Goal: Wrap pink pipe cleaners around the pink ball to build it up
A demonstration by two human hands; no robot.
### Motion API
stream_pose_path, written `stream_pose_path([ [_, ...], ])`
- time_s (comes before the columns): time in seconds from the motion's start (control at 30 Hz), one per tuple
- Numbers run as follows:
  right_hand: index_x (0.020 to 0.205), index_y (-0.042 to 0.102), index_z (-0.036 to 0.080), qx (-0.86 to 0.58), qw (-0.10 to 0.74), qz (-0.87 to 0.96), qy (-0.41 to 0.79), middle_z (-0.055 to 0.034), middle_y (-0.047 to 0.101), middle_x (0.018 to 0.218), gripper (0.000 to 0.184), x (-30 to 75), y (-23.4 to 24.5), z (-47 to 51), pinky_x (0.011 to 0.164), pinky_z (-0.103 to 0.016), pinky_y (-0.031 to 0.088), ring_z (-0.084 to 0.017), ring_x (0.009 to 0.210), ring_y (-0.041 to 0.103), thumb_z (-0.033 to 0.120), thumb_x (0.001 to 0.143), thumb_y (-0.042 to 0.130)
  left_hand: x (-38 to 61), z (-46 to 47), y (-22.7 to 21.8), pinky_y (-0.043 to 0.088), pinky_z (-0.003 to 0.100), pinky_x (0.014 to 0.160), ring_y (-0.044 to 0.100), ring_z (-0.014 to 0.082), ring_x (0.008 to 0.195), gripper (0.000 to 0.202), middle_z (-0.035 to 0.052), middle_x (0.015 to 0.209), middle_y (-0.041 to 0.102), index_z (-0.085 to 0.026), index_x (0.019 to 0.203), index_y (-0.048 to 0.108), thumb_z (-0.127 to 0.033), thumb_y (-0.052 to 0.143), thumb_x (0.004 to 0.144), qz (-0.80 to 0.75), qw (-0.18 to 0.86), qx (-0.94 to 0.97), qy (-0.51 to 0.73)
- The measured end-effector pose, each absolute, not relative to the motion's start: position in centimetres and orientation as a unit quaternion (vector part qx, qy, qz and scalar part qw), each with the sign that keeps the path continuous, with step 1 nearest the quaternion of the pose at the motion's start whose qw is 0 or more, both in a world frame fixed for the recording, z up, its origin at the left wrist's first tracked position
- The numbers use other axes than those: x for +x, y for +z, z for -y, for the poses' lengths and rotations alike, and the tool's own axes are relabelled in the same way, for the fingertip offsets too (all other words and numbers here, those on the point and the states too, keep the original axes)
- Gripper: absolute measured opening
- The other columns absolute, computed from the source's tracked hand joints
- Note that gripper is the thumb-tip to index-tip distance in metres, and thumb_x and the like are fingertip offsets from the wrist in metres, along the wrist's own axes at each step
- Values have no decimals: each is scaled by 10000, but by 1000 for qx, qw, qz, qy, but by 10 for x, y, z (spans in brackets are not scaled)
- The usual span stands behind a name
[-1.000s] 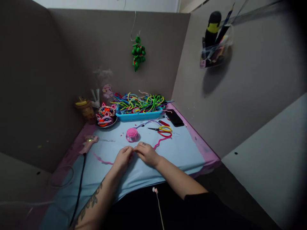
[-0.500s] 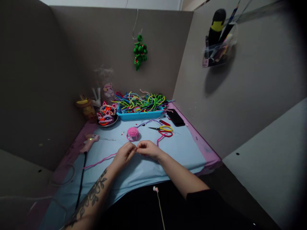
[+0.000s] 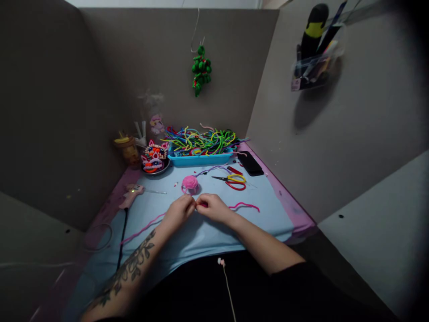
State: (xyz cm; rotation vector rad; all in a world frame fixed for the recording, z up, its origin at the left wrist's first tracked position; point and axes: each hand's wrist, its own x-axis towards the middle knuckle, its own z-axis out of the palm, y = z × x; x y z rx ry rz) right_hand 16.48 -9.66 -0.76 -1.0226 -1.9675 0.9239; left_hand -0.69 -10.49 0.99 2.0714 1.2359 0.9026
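Observation:
My left hand [image 3: 180, 210] and my right hand [image 3: 213, 208] meet near the middle of the table, fingertips pinched close together. A fuzzy pink pipe cleaner [image 3: 142, 229] trails from my left hand toward the lower left. Out past my right hand lies another pink length [image 3: 246, 204], bent, with its end on the cloth. Fingers hide whatever joins the two lengths between my hands. Just beyond my fingertips stands a small pink rounded piece [image 3: 190, 182] with looped strands below its top. Scissors [image 3: 236, 182] with yellow and red handles lie behind my right hand.
At the back, a blue tray [image 3: 201, 159] overflows with colourful pipe cleaners. A bowl [image 3: 157, 171] holds cat-faced pieces. A pink glue gun [image 3: 132, 195] lies left, its black cord running forward. A black phone [image 3: 250, 163] rests at right. Grey panels surround the table.
The pink length by my right hand has swung from behind it, near the scissors, out to the right. My hands remain pinched together. The whole view has shifted slightly.

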Motion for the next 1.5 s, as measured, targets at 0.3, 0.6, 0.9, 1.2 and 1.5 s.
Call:
stream_pose_path([
  [0.3, 656, 585, 199, -330, 311, 888, 77, -31, 566, 635, 223, 167, -1, 99, 594, -262, 320, -150, 621, 475, 166, 849, 477, -4, 96, -2, 334, 231, 476, 389, 115, 452, 270, -38, 460, 427, -188, 526, 487, -316, 461, 761, -521, 340, 706, 339],
  [0.6, 662, 646, 168, -419, 375, 793, 235, 8, 589, 636, 119, 162, -12, 94, 614, -226, 360, -112, 618, 513, 101, 724, 570, -8, 117, 4, 444, 309, 767, 579, 182, 812, 166, 74, 949, 628, -219, 939, 653, -285, 536, 841, -471, 152, 797, 346],
  [0.9, 677, 678, 156, -407, 366, 782, 300, 15, 603, 630, 111, 167, -4, 95, 588, -209, 367, -100, 599, 515, 117, 721, 585, -13, 113, 5, 453, 311, 766, 590, 193, 837, 181, 76, 906, 628, -215, 894, 669, -269, 496, 882, -444, 73, 848, 281],
  [1.2, 728, 662, 194, -335, 340, 864, 159, -14, 623, 683, 117, 175, -2, 94, 626, -231, 380, -127, 647, 539, 156, 792, 572, -9, 111, 16, 413, 292, 671, 531, 174, 689, 186, 46, 697, 567, -194, 633, 632, -296, 576, 777, -476, 275, 764, 338],
  [1.5, 757, 647, 196, -290, 305, 907, -23, -48, 640, 711, 215, 180, -2, 95, 612, -259, 344, -147, 659, 530, 198, 872, 465, -8, 103, 13, 297, 232, 411, 356, 97, 390, 300, -27, 469, 443, -154, 607, 622, -373, 498, 771, -483, 397, 721, 298],
])
